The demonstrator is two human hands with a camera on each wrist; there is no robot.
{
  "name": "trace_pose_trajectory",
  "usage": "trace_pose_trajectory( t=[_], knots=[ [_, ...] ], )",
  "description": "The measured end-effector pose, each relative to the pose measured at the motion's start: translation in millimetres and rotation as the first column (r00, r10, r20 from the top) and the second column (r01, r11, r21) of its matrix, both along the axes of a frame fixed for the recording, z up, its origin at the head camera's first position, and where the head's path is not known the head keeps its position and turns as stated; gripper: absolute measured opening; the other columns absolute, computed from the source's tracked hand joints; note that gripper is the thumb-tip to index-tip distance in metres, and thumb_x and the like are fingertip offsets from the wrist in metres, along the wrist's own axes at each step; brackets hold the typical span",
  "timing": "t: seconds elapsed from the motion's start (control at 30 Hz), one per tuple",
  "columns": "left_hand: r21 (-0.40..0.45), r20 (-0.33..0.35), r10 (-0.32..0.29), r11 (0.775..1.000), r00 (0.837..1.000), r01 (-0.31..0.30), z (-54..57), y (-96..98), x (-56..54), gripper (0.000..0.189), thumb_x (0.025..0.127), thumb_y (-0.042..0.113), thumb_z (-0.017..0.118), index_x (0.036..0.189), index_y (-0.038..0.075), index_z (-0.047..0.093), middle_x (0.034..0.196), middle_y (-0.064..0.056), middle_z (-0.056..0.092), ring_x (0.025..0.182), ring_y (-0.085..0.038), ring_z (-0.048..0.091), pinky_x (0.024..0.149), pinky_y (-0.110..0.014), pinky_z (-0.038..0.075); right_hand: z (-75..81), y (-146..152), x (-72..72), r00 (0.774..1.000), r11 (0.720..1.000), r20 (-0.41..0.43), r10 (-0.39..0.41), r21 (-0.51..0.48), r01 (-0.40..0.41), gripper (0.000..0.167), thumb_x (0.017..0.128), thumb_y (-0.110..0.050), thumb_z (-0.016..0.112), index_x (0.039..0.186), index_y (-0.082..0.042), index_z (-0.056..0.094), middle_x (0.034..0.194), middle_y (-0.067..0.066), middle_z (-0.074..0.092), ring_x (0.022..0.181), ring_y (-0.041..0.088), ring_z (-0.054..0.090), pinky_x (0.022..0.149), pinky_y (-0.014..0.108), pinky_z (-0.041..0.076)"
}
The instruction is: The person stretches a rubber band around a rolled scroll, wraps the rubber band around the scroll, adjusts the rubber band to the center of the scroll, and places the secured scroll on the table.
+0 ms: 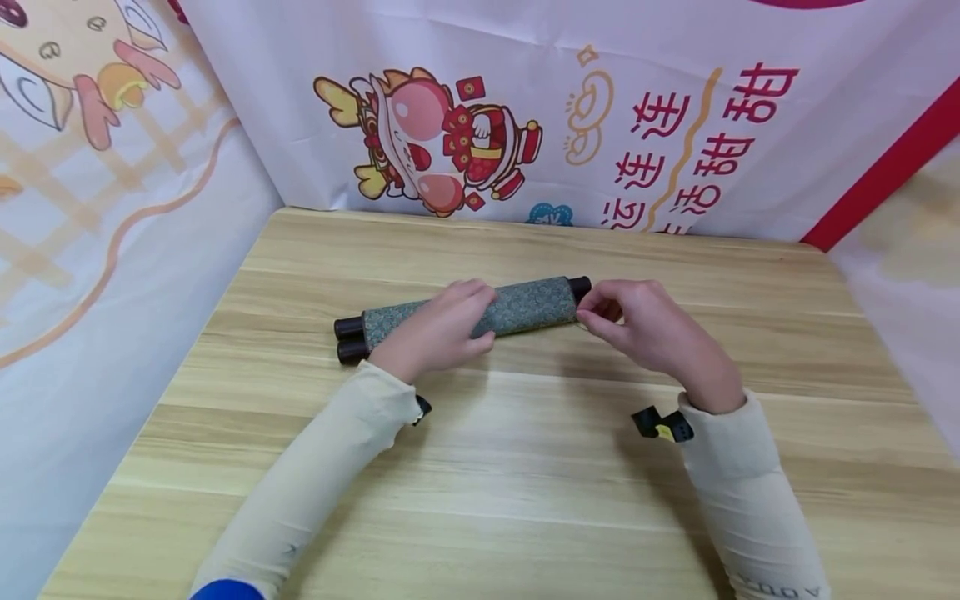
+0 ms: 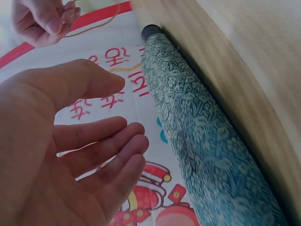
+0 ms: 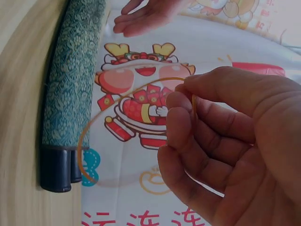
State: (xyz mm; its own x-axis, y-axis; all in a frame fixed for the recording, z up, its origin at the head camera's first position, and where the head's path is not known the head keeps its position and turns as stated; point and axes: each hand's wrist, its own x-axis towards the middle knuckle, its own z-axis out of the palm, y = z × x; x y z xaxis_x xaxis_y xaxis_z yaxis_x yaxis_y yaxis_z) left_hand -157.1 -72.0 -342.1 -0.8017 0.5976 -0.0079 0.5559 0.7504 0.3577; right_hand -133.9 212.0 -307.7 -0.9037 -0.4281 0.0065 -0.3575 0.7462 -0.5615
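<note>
A rolled scroll (image 1: 531, 305) in blue-green patterned cloth, with dark end knobs (image 1: 351, 350), lies slantwise on the table. My left hand (image 1: 446, 329) is over its left half in the head view; in the left wrist view its fingers are loosely bent and hold nothing, beside the patterned cloth (image 2: 202, 127). Off the scroll's right end is my right hand (image 1: 648, 329). Its thumb and forefinger pinch a thin tan rubber band (image 3: 103, 111), which hangs in a loose loop near the dark knob (image 3: 55, 170) in the right wrist view.
The wood-grain table (image 1: 510, 500) meets a white printed cloth (image 1: 480, 42) at its back edge. Another printed cloth (image 1: 150, 275) hangs along the left side. Small black devices (image 1: 663, 425) are strapped at both wrists.
</note>
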Motion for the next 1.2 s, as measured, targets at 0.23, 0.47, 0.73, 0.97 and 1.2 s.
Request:
trace_pose_trajectory(
  t=[0.23,0.47,0.73,0.97,1.2],
  knots=[
    [-0.119,-0.004,-0.007,0.993,1.0,0.006,-2.9,21.8,-14.7,0.072,0.098,0.031,0.072,0.156,-0.002,0.044,0.158,-0.016,0.048,0.146,-0.031,0.046,0.125,-0.043,0.04,-0.5,7,-3.9,0.999,1.0,0.031,-0.026,0.016,0.026,0.009,0.102,-0.017,0.07,0.104,-0.01,0.075,0.093,0.005,0.075,0.081,0.016,0.066,0.07,0.027,0.056],
    [-0.202,0.024,0.036,0.979,0.999,-0.03,-14.3,40.2,-35.9,0.081,0.094,0.039,0.077,0.157,0.001,0.043,0.157,-0.015,0.046,0.145,-0.031,0.044,0.123,-0.047,0.041,-3.6,13,-7.5,0.999,0.999,0.006,-0.041,0.035,0.04,0.009,0.102,-0.016,0.07,0.103,-0.009,0.075,0.093,0.008,0.075,0.08,0.017,0.065,0.068,0.026,0.054],
    [-0.199,0.04,0.085,0.977,0.996,-0.076,-24.5,56.6,-49.4,0.081,0.091,0.04,0.082,0.155,0.006,0.047,0.155,-0.011,0.048,0.14,-0.03,0.047,0.114,-0.05,0.049,-4.5,18,-10.3,0.999,0.999,-0.01,-0.04,0.034,0.041,0.01,0.102,-0.016,0.07,0.102,-0.008,0.076,0.091,0.009,0.076,0.078,0.016,0.065,0.066,0.025,0.054],
    [-0.182,0.066,0.114,0.978,0.991,-0.1,-29.9,67.2,-60.2,0.078,0.079,0.036,0.093,0.143,0.006,0.059,0.141,-0.013,0.059,0.127,-0.033,0.058,0.103,-0.055,0.056,-4.8,17,-10.7,0.999,0.998,0.021,-0.046,0.033,0.045,0.009,0.102,-0.015,0.07,0.104,-0.008,0.076,0.093,0.007,0.075,0.08,0.017,0.065,0.069,0.026,0.056],
    [-0.243,0.061,0.185,0.956,0.981,-0.165,-35.1,76.3,-68.1,0.055,0.073,0.031,0.092,0.117,0.013,0.064,0.112,-0.006,0.064,0.105,-0.031,0.059,0.087,-0.056,0.056,-1.9,15,-8.9,0.998,0.998,0.04,-0.056,0.043,0.055,0.011,0.102,-0.017,0.07,0.104,-0.008,0.075,0.093,0.007,0.074,0.081,0.019,0.064,0.071,0.028,0.056]
  ],
)
